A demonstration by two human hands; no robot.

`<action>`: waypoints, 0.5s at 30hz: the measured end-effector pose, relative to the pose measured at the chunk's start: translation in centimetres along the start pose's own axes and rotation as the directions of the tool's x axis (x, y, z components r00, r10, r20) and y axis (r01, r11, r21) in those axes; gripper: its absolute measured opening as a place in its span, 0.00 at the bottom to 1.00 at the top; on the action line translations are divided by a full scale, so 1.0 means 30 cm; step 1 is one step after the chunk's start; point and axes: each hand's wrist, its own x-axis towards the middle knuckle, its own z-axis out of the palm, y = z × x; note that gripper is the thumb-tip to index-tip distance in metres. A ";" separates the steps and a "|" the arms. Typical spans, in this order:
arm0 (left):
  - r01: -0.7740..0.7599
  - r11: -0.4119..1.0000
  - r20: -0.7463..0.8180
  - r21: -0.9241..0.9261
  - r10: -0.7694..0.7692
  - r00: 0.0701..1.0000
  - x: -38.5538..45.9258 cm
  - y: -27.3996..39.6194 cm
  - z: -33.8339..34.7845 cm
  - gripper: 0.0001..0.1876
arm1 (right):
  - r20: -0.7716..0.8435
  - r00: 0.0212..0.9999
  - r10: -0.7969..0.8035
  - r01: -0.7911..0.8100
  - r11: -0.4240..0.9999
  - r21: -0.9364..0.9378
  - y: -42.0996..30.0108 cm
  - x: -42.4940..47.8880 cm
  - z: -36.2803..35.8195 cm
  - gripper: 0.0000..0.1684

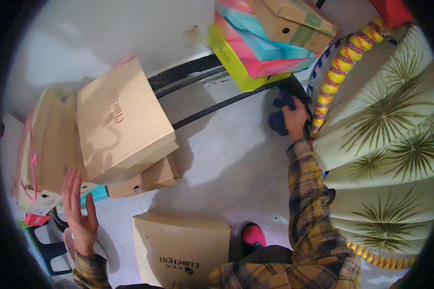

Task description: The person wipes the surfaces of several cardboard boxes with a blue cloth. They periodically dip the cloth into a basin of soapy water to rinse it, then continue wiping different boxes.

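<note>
My left hand (80,216) is raised at the left, palm showing, thumb apart from its fingers, holding nothing. Just beyond its fingertips stand a row of brown cardboard boxes (54,141) and a larger tan cardboard box (124,123) bearing print. At the upper middle, my right hand (296,117) reaches down to the floor, its fingers curled on a dark, soft-looking item (279,123). That item lies in shadow, so its kind is unclear. Between my arms, close to my body, sits another printed cardboard box (182,249).
Colourful shoe boxes (253,54) are stacked on a black-barred rack (202,108) against the wall. Palm-patterned fabric (383,144) and a yellow rope-wrapped bar (334,76) border my right arm. A dark stool-like frame (54,249) stands at lower left. My red-topped shoe (253,234) is on the floor.
</note>
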 end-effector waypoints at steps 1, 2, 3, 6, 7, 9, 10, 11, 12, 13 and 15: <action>0.010 1.000 0.002 -0.013 -0.010 1.000 0.004 0.002 0.012 0.27 | -0.084 0.995 -0.061 0.063 0.998 0.029 0.024 0.061 -0.024 0.28; 0.022 1.000 0.007 -0.017 -0.022 1.000 0.010 0.001 0.020 0.27 | -0.053 0.998 -0.029 0.033 0.997 0.066 -0.005 0.111 -0.027 0.28; 0.028 0.999 0.010 -0.025 -0.028 1.000 0.020 0.001 0.029 0.27 | -0.028 1.000 0.003 0.000 0.995 0.098 -0.043 0.169 -0.052 0.28; 0.040 0.997 0.064 -0.061 -0.036 0.997 0.054 0.023 0.066 0.29 | -0.075 0.983 -0.170 0.146 0.956 -0.256 0.061 0.279 0.003 0.26; 0.051 0.997 0.077 -0.052 -0.047 0.996 0.057 0.027 0.067 0.29 | -0.073 0.960 -0.268 0.214 0.881 -0.421 0.070 0.287 0.046 0.25; 0.050 0.996 0.098 -0.075 -0.043 0.994 0.060 0.029 0.073 0.30 | 0.139 0.990 0.016 0.053 0.878 -0.475 0.068 0.306 0.079 0.28; 0.061 0.993 0.114 -0.102 -0.049 0.992 0.071 0.055 0.065 0.31 | 0.200 0.975 0.093 0.010 0.887 -0.462 0.046 0.322 0.095 0.30; 0.064 0.987 0.124 -0.146 -0.046 0.991 0.087 0.083 0.073 0.32 | 0.248 0.955 0.165 -0.032 0.885 -0.465 0.035 0.345 0.092 0.31; 0.076 0.967 0.136 -0.245 -0.044 0.990 0.114 0.116 0.079 0.32 | 0.297 0.948 0.117 -0.079 0.987 -0.139 0.108 0.375 0.079 0.32; 0.134 0.917 0.183 -0.377 -0.068 0.981 0.139 0.152 0.092 0.32 | 0.231 0.962 0.144 -0.164 0.984 0.071 0.107 0.379 0.081 0.33; 0.078 0.879 0.236 -0.471 0.041 0.971 0.253 0.277 0.118 0.31 | 0.117 0.963 0.244 -0.270 0.839 0.472 0.078 0.375 0.040 0.34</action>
